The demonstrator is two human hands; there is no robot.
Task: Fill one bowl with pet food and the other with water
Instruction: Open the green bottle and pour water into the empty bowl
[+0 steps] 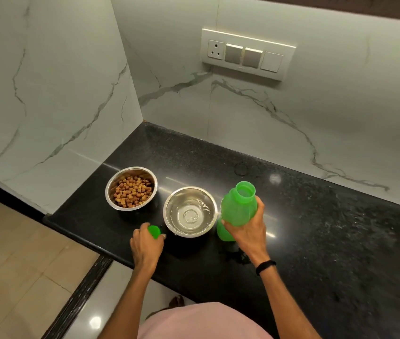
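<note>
Two steel bowls stand on the black counter (pixel 316 241). The left bowl (pixel 109 189) holds brown pet food kibble (pixel 132 191). The right bowl (pixel 169 206) has clear water (pixel 190 215) in its bottom. My right hand (pixel 248 231) grips an uncapped green plastic bottle (pixel 236 206), which stands upright just right of the water bowl. My left hand (pixel 146 242) holds the green bottle cap (pixel 154 231) at the counter's front edge, left of the water bowl.
White marble walls close the counter at the back and left. A switch panel (pixel 246 53) with a socket sits on the back wall. Some water drops lie on the counter (pixel 236 256) by my right wrist. Tiled floor lies below at left.
</note>
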